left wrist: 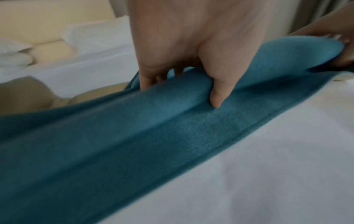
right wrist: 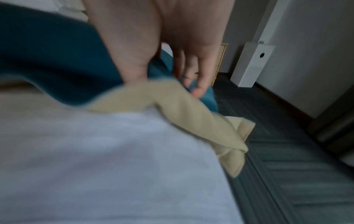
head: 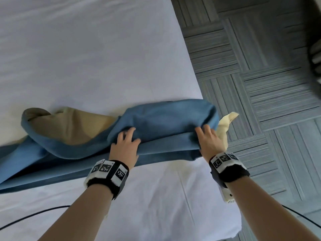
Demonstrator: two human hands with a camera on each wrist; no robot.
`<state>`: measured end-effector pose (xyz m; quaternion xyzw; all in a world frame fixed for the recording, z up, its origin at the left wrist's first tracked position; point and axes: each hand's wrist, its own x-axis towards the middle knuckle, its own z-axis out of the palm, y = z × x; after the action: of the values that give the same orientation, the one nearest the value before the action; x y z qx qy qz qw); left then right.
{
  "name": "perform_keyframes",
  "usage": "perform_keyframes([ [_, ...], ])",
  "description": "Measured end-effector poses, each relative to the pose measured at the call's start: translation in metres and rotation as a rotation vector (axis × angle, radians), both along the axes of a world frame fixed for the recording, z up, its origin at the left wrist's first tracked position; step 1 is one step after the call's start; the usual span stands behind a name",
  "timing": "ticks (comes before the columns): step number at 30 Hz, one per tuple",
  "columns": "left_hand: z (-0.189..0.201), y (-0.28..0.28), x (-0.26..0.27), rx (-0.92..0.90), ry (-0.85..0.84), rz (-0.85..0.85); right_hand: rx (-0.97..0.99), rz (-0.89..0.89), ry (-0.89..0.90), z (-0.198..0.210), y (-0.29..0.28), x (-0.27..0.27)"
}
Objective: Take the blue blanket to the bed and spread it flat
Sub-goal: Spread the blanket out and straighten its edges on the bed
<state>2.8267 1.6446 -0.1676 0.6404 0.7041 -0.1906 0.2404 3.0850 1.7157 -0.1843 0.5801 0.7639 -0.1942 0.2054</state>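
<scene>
The blue blanket (head: 161,119) with a tan underside lies bunched in a long fold across the white bed (head: 86,58), near its right edge. My left hand (head: 126,141) grips a raised fold of the blanket (left wrist: 172,121), fingers behind it and thumb in front. My right hand (head: 206,136) grips the blanket's right end at the bed's edge, where a tan corner (head: 225,122) hangs over the floor. In the right wrist view the right hand (right wrist: 162,78) pinches blue cloth (right wrist: 57,60) above the tan corner (right wrist: 191,121). The blanket's left part is turned over, tan side up.
Grey patterned carpet (head: 260,84) runs along the bed's right side. A white box-like unit (right wrist: 250,63) stands against the wall beyond. Pillows (left wrist: 47,45) lie at the bed's far end. A dark object (head: 315,54) sits at the upper right. A black cable (head: 34,214) crosses the near sheet.
</scene>
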Motion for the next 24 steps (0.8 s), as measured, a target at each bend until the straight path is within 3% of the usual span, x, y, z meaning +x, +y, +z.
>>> perform_keyframes([
  [4,0.013,0.019,0.002,0.106,-0.125,0.092,0.036,0.092,0.077,0.015,0.018,0.012],
  [8,0.041,0.055,0.023,0.296,-0.279,0.086,0.248,-0.014,0.217,0.041,0.063,0.031],
  [10,0.050,0.070,0.036,0.402,-0.366,0.112,0.392,-0.049,0.220,0.049,0.083,0.047],
  [12,0.049,0.076,0.044,0.379,-0.444,0.131,0.443,-0.069,0.179,0.049,0.088,0.058],
  [13,0.044,0.074,0.047,0.280,-0.469,0.123,0.389,-0.077,0.097,0.044,0.084,0.062],
  [15,0.033,0.062,0.048,-0.022,-0.478,0.083,0.083,-0.128,-0.157,0.027,0.062,0.064],
  [17,0.022,0.047,0.046,-0.150,-0.491,0.081,-0.225,-0.226,-0.302,0.013,0.036,0.058],
  [19,0.018,0.038,0.039,-0.016,-0.570,0.124,-0.264,-0.306,-0.200,0.008,0.023,0.046],
  [21,0.018,0.040,0.029,0.208,-0.596,0.148,-0.066,-0.365,0.075,0.011,0.027,0.030],
  [24,0.020,0.050,0.013,0.461,-0.454,0.214,0.143,-0.347,0.410,0.017,0.049,-0.001],
])
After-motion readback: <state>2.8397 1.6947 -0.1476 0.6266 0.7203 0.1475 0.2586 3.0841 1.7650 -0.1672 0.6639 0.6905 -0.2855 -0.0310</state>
